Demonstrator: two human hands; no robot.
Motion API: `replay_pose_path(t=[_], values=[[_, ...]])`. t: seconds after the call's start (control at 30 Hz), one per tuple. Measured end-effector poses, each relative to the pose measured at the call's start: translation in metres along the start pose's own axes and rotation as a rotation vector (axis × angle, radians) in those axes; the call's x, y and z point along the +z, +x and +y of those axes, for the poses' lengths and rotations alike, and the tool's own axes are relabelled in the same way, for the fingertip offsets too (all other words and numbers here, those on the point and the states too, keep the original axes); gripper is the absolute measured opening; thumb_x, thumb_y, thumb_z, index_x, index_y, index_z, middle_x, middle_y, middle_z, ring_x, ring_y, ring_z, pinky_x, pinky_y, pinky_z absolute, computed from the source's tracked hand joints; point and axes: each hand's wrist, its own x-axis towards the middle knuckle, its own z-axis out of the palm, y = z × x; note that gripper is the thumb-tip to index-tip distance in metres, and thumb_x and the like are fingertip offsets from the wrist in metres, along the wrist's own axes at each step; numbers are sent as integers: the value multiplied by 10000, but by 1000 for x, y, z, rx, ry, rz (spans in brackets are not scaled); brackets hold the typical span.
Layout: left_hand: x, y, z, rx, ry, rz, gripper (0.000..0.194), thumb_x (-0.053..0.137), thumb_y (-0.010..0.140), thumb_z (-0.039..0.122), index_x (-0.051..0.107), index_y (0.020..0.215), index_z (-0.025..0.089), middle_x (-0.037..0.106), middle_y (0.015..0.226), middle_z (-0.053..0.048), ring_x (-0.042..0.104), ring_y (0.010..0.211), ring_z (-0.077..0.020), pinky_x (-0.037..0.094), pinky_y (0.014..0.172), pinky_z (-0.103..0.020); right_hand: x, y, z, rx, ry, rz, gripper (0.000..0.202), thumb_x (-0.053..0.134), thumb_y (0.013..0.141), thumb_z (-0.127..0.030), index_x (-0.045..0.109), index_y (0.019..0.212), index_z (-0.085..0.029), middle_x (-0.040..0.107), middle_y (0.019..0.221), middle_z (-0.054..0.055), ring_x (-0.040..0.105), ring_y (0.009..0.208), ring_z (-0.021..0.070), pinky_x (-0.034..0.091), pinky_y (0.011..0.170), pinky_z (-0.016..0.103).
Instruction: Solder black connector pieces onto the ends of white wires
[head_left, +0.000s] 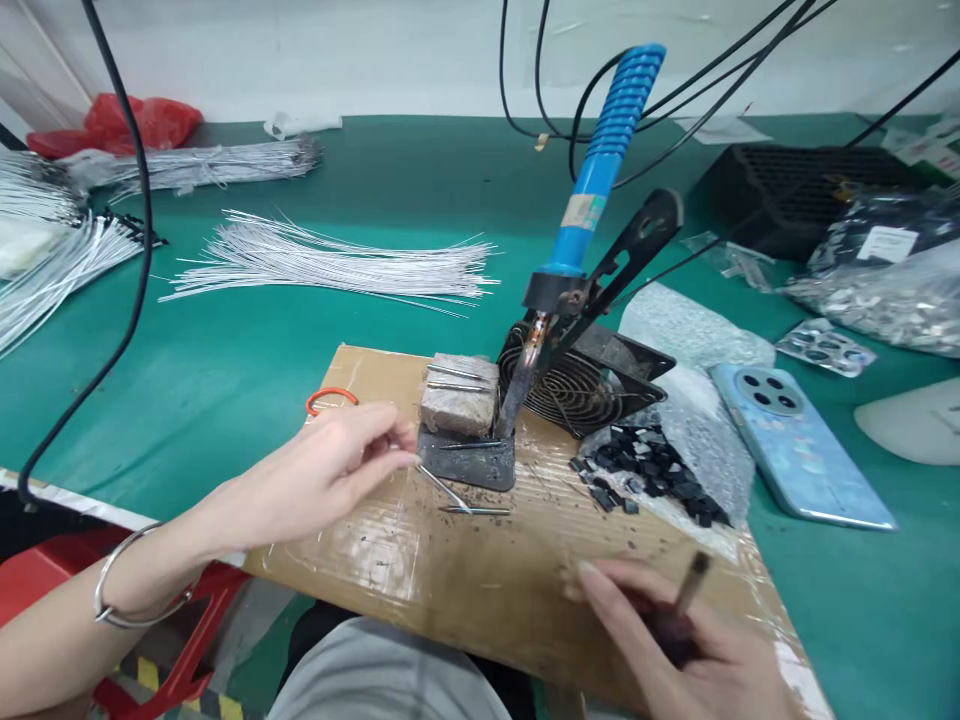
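My left hand (pixel 360 455) pinches one end of a thin metal rod (pixel 446 488). The rod's other end slants down to a second rod (pixel 476 511) lying on the cardboard (pixel 480 590). Lower right, my right hand (pixel 667 640) is smeared by motion, with its fingers closed around a dark stick-like tool (pixel 679 610) whose kind I cannot make out. A blue-handled soldering iron (pixel 592 200) leans upright in its stand. On the stand's base plate (pixel 465 470) sits a grey block (pixel 456 405) bearing two metal rods; another rod lies in front of it.
Black small pieces (pixel 660 475) lie on bubble wrap beside a blue phone (pixel 802 445). A fan (pixel 570 385) stands behind the iron. White wires (pixel 330 262) lie at the back, orange-handled scissors (pixel 331 393) near my left hand. Black cable (pixel 139 250) hangs at left.
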Motion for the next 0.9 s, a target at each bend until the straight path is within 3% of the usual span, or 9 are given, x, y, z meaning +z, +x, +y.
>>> replay_pose_path(t=[0.07,0.17,0.33,0.4,0.5,0.57,0.63,0.7,0.9], values=[[1,-5,12,15,16,-114,160,475,1050,285,602,1009,197,654,920,-4,578,809,-162,416,726,-268,14,4,-15,-49,58,-109,177,740,846,-409,818,824,-251,732,680,13,588,527,138,428,465,215],[5,-8,26,44,29,-216,160,458,1053,268,592,1000,199,639,927,-7,572,838,-173,413,724,-264,32,10,-35,-70,163,-332,134,737,849,-356,831,862,-262,723,684,-4,546,536,115,404,475,203],[12,-8,34,6,-60,-273,161,479,1047,311,610,1069,221,647,914,6,581,812,-169,414,699,-257,45,7,-40,111,325,-516,153,760,809,-340,817,736,-218,611,530,-26,389,479,76,312,462,202],[20,-7,32,-63,-157,-214,202,485,1044,360,630,1079,223,637,862,12,569,773,-162,410,677,-257,47,4,-37,247,466,-458,170,822,757,-360,805,702,-201,649,550,-6,453,495,80,353,493,201],[42,-7,27,-175,-395,-76,250,504,1028,396,642,984,192,603,796,11,535,711,-142,407,634,-246,48,2,-35,420,686,-247,234,879,709,-430,803,758,-214,750,692,40,613,603,114,464,605,203],[59,-10,25,-252,-606,-60,251,555,994,392,632,906,170,553,711,27,494,614,-117,386,563,-226,49,4,-35,483,778,-138,277,871,724,-470,787,799,-217,755,718,43,534,497,61,411,503,167],[75,-13,25,-317,-776,-68,246,613,952,391,637,885,156,524,652,40,459,543,-98,364,515,-212,50,6,-36,520,853,-84,322,881,716,-479,760,792,-191,719,669,33,314,377,-3,217,370,139],[86,-16,28,-349,-883,-58,259,653,923,406,664,906,147,538,639,34,448,514,-90,355,491,-206,52,9,-37,538,913,-50,360,913,675,-466,737,755,-162,669,623,15,198,358,-29,102,346,139],[94,-18,39,-353,-1010,-34,284,711,881,420,708,940,142,571,661,17,433,504,-79,349,469,-196,57,11,-36,534,942,-41,358,924,663,-455,739,748,-160,387,418,-98,184,350,-8,123,337,131]])
